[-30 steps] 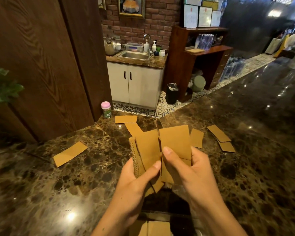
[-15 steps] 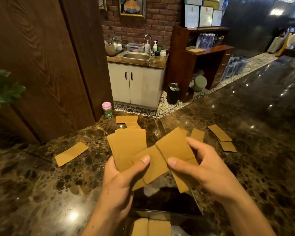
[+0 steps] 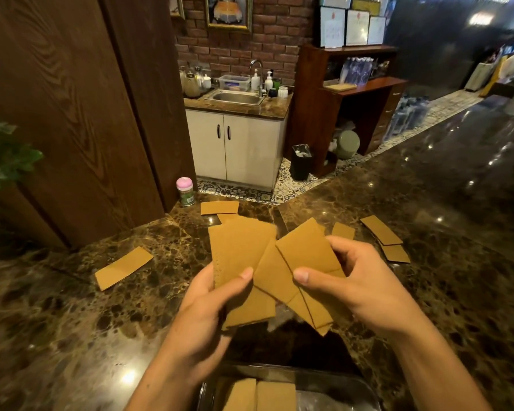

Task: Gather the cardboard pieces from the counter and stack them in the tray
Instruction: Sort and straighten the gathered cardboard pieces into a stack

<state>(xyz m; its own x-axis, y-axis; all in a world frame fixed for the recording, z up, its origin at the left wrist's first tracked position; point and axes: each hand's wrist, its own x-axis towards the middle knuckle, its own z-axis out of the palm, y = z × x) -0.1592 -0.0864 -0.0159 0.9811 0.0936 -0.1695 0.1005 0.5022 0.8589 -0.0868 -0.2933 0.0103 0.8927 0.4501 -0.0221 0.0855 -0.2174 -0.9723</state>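
Above the dark marble counter (image 3: pixel 428 232), my left hand (image 3: pixel 202 310) grips a bunch of brown cardboard pieces (image 3: pixel 241 256) with its thumb on top. My right hand (image 3: pixel 359 280) pinches a second, fanned bunch of cardboard (image 3: pixel 306 256) that overlaps the first. A metal tray (image 3: pixel 339 381) at the bottom edge holds two cardboard pieces (image 3: pixel 261 396) side by side. More loose pieces lie on the counter: one at the left (image 3: pixel 123 267), one at the back (image 3: pixel 219 207), one behind my right hand (image 3: pixel 342 231) and two at the right (image 3: pixel 382 229).
A small jar with a pink lid (image 3: pixel 185 191) stands at the counter's far edge beside a wooden wall panel (image 3: pixel 72 114). A green plant (image 3: pixel 3 155) shows at the left. Beyond the counter are a sink cabinet (image 3: pixel 235 143) and a black bin (image 3: pixel 301 166).
Both hands have drawn the held cardboard apart into two fanned bunches and lowered them slightly toward me. The loose pieces on the counter have not moved.
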